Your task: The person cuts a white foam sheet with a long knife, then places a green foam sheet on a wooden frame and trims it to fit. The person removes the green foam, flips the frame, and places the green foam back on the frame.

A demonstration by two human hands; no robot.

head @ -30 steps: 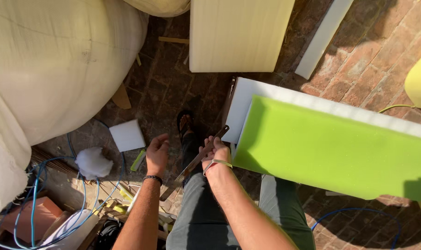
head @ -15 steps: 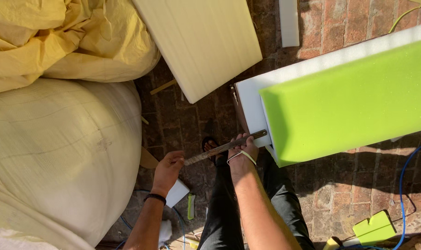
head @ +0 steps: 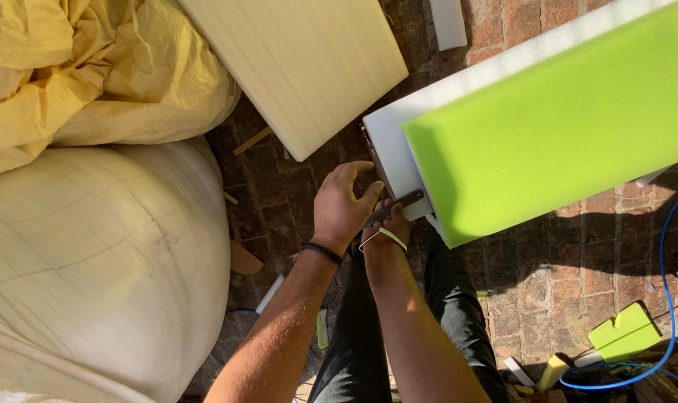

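Two hands work a dark blade at the corner of the white board.

The right hand (head: 387, 227) is clamped on the blade (head: 396, 207). The left hand (head: 341, 205) rests on it, fingers spread. It looks like cutting; next comes a steady push. Green foam (head: 555, 112) lies on the board (head: 389, 142).

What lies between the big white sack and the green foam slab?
In the head view, the left hand and right hand with a dark tool, over brick floor.
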